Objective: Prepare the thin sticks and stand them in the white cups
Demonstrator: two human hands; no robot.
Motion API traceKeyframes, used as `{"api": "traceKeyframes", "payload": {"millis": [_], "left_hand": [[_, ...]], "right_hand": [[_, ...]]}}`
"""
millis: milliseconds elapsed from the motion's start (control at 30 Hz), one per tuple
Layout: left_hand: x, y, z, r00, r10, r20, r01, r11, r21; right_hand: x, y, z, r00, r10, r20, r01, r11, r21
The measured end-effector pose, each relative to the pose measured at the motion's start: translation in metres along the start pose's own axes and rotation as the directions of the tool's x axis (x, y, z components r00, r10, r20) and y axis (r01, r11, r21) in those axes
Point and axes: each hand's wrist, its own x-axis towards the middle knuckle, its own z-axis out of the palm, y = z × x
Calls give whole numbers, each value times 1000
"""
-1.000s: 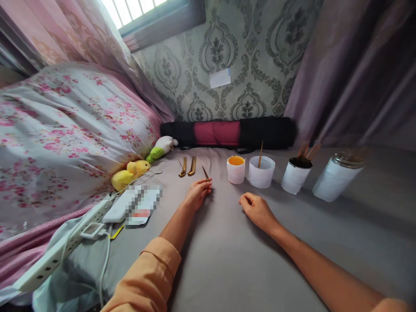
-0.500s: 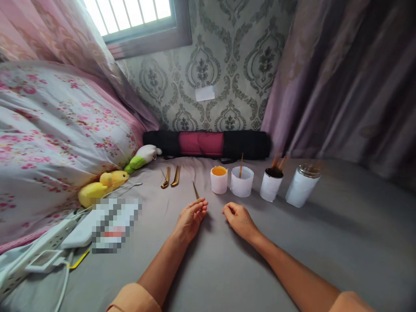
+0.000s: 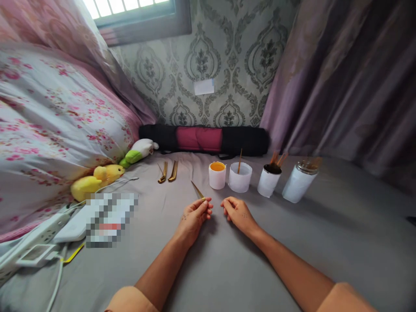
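Along the left side, a floral cloth (image 3: 65, 121) bulges up below a pink curtain (image 3: 55, 21), with a white power strip (image 3: 45, 234) on its near side and, right of the strip, a white adapter (image 3: 38, 255) and a pale slab-shaped device (image 3: 73, 229). Next to the slab lies a flat item (image 3: 112, 221) blurred into squares, too coarse to make out. Farther back, a yellow plush toy (image 3: 86, 187) rests by the cloth, and beyond it to the right sits a green-and-white plush (image 3: 139, 151). Two bunches of gold-coloured sticks, a left bunch (image 3: 164, 172) and a right bunch (image 3: 173, 172), lie just apart on the grey sheet (image 3: 201, 277); behind them a long black and magenta roll (image 3: 198, 138) stretches along the far edge. Right of the bunches and nearer, the left hand (image 3: 195, 215) has its grip pinched on one end of a slim gold-coloured stick (image 3: 197, 190), whose point aims far and left. Just right of it, apart, the right hand (image 3: 239, 213) curls its fingers toward the thumb; I cannot tell whether that grip holds anything. Beyond the hands, running right, stand an orange-filled white pot (image 3: 217, 180), a wider white tub (image 3: 239, 182) with a thin brown stick (image 3: 240, 161) upright in it, a white-wrapped tin (image 3: 268, 184) and a white-wrapped jar (image 3: 296, 187), these last two bristling with sticks.
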Motion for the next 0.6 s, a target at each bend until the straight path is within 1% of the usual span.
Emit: {"api": "traceKeyframes", "payload": {"millis": [133,267,433,600], "left_hand": [[0,-3,-3,999,53,2,-53,994,96],[-3,0,-1,996,83,-7,-80,975,206],[-9,5,3,989,149,-9,-136,929,344],[-10,5,1,972,233,9,-212,865,455]], "right_hand": [[1,3,0,1000,-9,21,8,998,55],[3,5,1,998,-8,61,2,996,94],[2,2,0,996,-6,86,-4,993,117],[1,-2,0,996,5,85,-16,992,125]]}}
